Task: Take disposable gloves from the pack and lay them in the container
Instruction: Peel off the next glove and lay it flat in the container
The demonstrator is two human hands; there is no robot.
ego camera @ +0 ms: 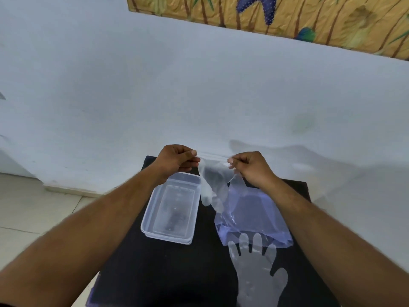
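My left hand (177, 159) and my right hand (252, 168) pinch the two top corners of a clear disposable glove (213, 185), which hangs stretched between them above the table, fingers pointing down. Below the left hand stands a clear rectangular plastic container (155, 227), which looks empty. The glove pack (254, 220), a bluish see-through plastic bag, lies to the right of the container under the hanging glove. Another clear glove (259, 275) lies flat on the table in front of the pack, fingers pointing away from me.
Everything rests on a small black table (155, 273) set against a pale blue wall (199, 85). Tiled floor (33, 207) shows at the left. A patterned wall panel (287, 16) runs along the top.
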